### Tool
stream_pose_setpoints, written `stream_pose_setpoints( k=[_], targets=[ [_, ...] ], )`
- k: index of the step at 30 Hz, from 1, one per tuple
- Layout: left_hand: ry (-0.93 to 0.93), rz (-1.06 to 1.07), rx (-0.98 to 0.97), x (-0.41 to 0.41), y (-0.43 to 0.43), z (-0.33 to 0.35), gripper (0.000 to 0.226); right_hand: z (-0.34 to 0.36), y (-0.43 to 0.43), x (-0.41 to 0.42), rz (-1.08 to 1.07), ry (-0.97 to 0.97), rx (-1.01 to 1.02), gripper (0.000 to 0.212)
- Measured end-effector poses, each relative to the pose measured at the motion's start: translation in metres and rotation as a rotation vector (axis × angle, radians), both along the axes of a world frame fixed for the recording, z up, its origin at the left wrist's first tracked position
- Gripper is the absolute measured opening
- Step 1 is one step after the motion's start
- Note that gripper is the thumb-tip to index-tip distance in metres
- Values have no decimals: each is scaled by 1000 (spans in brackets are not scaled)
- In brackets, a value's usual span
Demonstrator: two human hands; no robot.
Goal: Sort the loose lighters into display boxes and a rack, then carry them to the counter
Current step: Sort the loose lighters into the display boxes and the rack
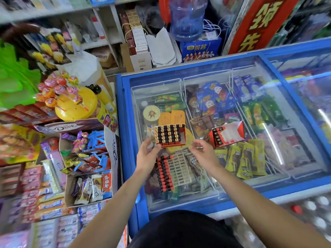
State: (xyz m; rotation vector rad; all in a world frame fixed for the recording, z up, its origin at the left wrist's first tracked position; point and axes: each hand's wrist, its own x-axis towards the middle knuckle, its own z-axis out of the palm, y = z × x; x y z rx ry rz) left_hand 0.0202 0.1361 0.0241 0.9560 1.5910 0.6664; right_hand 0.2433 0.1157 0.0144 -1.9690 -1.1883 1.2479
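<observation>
Chest freezer (123, 131), blue frame, sliding glass lid, packaged ice creams inside; all the lighter stock rests on the glass. Orange cardboard display box (181, 141), open top, sits near the lid's middle, nearly filled with upright black-capped lighters (168, 134), a gap left at its right side. Red-and-white cardboard display box (231, 136) lies to the right, tilted, apart from the first, with one column of lighters along its left edge. White plastic grid rack (179, 169) lies nearest the person, its left columns holding red-and-black lighters (164, 174). Left hand (147, 154): fingers curled at the orange box's near-left corner, thumb against its edge; whether it grips cannot be told. Right hand (202, 151): fingertips drawn together just beside the near-right corner; whether it pinches anything cannot be told.
</observation>
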Motion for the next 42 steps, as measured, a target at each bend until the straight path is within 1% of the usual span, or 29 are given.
stream_pose_setpoints(
  k=[3, 5, 7, 9, 11, 13, 15, 16, 19, 22, 24, 25, 27, 28, 31, 33, 37, 40, 42],
  targets=[
    [-28, -25, -49, 3, 16, 4, 45, 1, 21, -5, -2, 34, -22, 56],
    [-51, -75, -72, 6, 21, 6, 50, 0, 30, -8, -11, 76, -52, 76],
    [-23, -182, -64, 6, 21, 4, 69, 0, 37, -12, -26, 136, -87, 92],
    [29, -290, -38, 4, 19, -1, 93, -2, 41, -16, -30, 202, -115, 100],
    [21, -317, -33, 2, 16, -6, 112, -7, 42, -21, -23, 217, -143, 102],
    [-4, -307, -48, 0, 15, -7, 116, -10, 42, -24, -21, 179, -155, 97],
    [-8, -308, -50, -1, 16, -10, 113, -12, 42, -26, -21, 155, -154, 89],
    [-14, -298, -49, -2, 17, -13, 108, -13, 42, -26, -22, 158, -157, 86],
    [-74, -172, -80, -2, 22, -14, 82, -12, 44, -26, -30, 187, -156, 82],
    [-32, -93, -96, -1, 32, -16, 77, -13, 46, -23, -37, 220, -160, 84],
    [-59, -60, -116, 0, 38, -14, 73, -13, 47, -22, -42, 246, -159, 85],
    [-94, -33, -138, 2, 40, -12, 66, -14, 47, -21, -53, 263, -161, 84],
    [-136, -14, -190, 8, 40, -8, 41, -15, 49, -22, -103, 310, -162, 79],
    [-125, -14, -196, 10, 40, -8, 36, -13, 50, -22, -123, 336, -165, 75],
    [-118, 50, -218, 16, 40, -9, 35, -9, 52, -24, -168, 403, -171, 53],
    [-151, 116, -253, 20, 41, -6, 30, -9, 52, -26, -200, 410, -170, 50],
    [-211, 182, -289, 28, 41, -2, 27, -10, 44, -28, -259, 393, -146, 56],
    [-232, 169, -284, 30, 40, 1, 26, -13, 36, -27, -360, 463, -100, 33],
    [-246, 142, -258, 32, 41, 7, 25, -14, 31, -27, -418, 518, -68, 29]
  ],
)
